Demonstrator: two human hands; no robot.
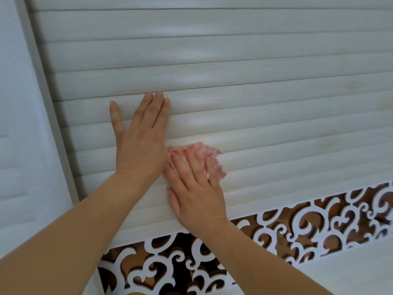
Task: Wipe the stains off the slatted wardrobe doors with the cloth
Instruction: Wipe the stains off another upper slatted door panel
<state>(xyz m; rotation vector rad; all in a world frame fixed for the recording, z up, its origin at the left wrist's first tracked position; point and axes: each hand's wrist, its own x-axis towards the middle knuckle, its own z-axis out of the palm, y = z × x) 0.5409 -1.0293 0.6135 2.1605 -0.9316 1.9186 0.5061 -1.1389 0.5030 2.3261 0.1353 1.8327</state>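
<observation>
A pink-and-white cloth (204, 154) lies bunched flat against the pale, wood-grained slatted wardrobe door (234, 81), low on its slats, faint specks (325, 143) to its right.

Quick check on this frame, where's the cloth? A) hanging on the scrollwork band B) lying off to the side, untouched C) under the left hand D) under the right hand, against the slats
D: the pink-and-white cloth shows past the fingers of the right hand, which presses it onto the slatted door; the left hand lies flat on bare slats.

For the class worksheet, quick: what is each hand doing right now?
Left hand: open, flat on the slatted door.
Right hand: open, pressing the cloth.
</observation>
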